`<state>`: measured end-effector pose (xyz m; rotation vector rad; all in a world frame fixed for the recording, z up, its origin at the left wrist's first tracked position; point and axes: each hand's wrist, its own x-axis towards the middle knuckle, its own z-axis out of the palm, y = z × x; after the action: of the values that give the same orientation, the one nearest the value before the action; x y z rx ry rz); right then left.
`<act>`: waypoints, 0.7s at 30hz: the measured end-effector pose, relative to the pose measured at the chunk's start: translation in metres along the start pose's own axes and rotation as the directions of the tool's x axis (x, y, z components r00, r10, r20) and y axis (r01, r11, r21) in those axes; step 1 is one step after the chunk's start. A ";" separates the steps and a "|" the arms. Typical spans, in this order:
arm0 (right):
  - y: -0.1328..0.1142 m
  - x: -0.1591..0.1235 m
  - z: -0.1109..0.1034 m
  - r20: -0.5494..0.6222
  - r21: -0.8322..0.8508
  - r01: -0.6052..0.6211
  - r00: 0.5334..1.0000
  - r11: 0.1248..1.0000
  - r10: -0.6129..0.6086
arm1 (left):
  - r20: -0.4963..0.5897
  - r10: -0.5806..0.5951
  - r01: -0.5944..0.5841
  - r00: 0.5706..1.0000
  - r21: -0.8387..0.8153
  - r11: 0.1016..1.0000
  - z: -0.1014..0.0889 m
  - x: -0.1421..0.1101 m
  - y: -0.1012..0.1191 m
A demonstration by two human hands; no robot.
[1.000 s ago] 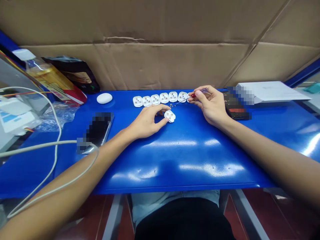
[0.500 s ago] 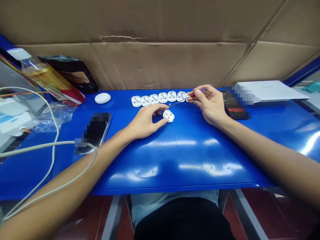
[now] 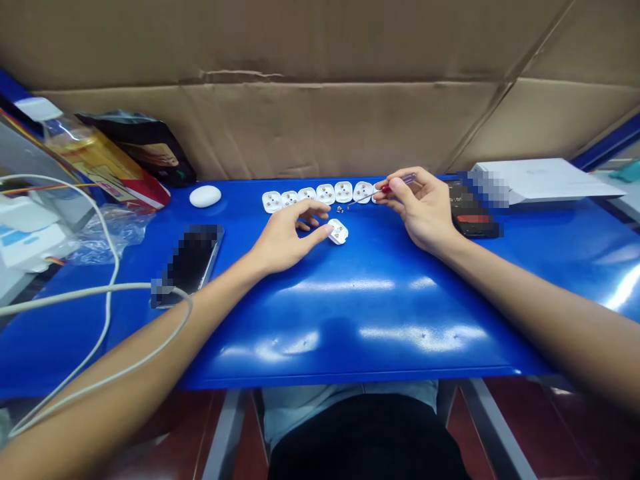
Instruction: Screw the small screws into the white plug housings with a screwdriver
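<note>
In the head view, my right hand grips a slim screwdriver with a red and clear handle. Its shaft points left, and the tip is beside a few tiny brass-coloured screws. A small white plastic housing with metal contacts lies on the blue table in front of them. My left hand is open at the left of this housing, fingers apart and raised; its thumb tip overlaps the housing's left edge. Behind my hands stands a row of several similar white housings, partly hidden by my fingers.
On the left lie a phone, a white rounded object, a bottle, a dark pouch and clear plastic wrap. A white cable loops over my left forearm. At right are a dark device and white box.
My left hand has let go of the white housing; its fingers have lifted away up and left. The housing stays on the table. My right hand and the screwdriver have hardly moved.
</note>
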<state>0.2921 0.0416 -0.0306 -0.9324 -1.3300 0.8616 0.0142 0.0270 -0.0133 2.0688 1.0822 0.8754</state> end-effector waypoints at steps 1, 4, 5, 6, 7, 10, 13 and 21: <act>-0.004 -0.002 0.002 0.009 0.022 0.009 1.000 1.000 -0.009 | -0.018 -0.010 0.010 1.000 -0.008 1.000 0.000 0.000 0.000; -0.016 -0.007 0.008 0.052 0.054 0.007 0.999 0.999 -0.010 | -0.074 -0.011 0.011 0.997 0.006 1.000 0.000 0.000 0.000; -0.020 -0.009 0.010 0.057 0.061 0.014 0.998 0.998 -0.018 | -0.096 0.002 0.000 0.995 0.021 1.000 0.000 0.000 0.001; -0.024 -0.011 0.012 0.061 0.074 0.024 0.998 0.997 -0.028 | -0.118 0.019 -0.015 0.993 0.034 0.999 0.001 0.000 0.001; -0.027 -0.012 0.014 0.079 0.086 0.021 0.996 0.996 -0.028 | -0.138 0.038 -0.032 0.990 0.044 0.999 0.001 0.000 0.001; -0.035 -0.017 0.020 0.112 0.118 0.024 0.993 0.993 -0.038 | -0.180 0.094 -0.083 0.979 0.065 0.994 0.001 -0.001 0.001; -0.038 -0.020 0.023 0.124 0.133 0.021 0.992 0.991 -0.038 | -0.206 0.137 -0.121 0.969 0.085 0.989 0.001 -0.002 0.001; -0.039 -0.023 0.025 0.131 0.129 0.002 0.991 0.992 -0.019 | -0.258 0.170 -0.144 0.951 0.117 0.983 0.001 -0.003 0.001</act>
<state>0.2656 0.0062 -0.0037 -0.7778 -1.3740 1.0032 0.0137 0.0237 -0.0142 2.1852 1.1283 1.2324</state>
